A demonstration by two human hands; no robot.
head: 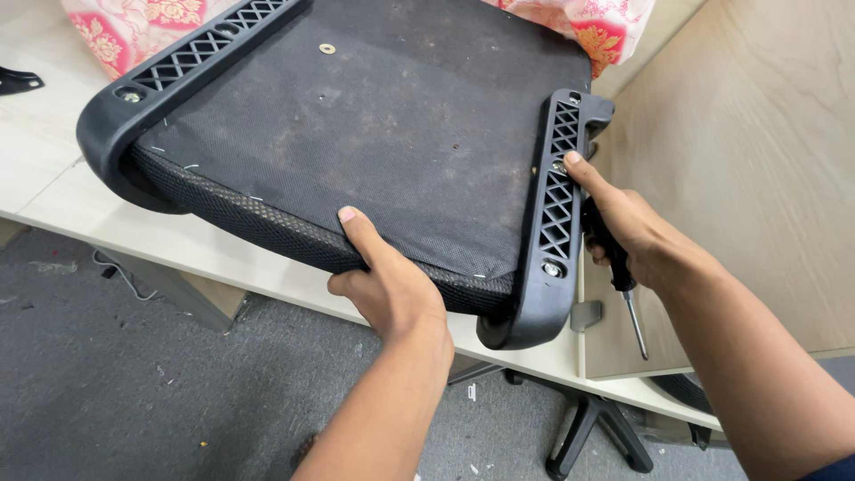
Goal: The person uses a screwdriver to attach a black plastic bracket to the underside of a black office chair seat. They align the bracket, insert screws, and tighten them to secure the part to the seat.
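Black seat (356,134) lies upside down on the surface (53,169), filling the middle of the frame. It looks big, stiff, fairly heavy. Left hand (387,285) grips its soft front edge. Right hand (628,232) is closed around a screwdriver (623,285), finger on the hard side rail (557,205).

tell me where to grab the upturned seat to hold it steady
Grip the seat by its near edge, coming from the front, as the left hand does: thumb on the flat underside, fingers curled under the padded rim. That edge overhangs the table, so fingers can wrap it. The side brackets are latticed and bear screws; the right hand, holding a screwdriver, is busy there.
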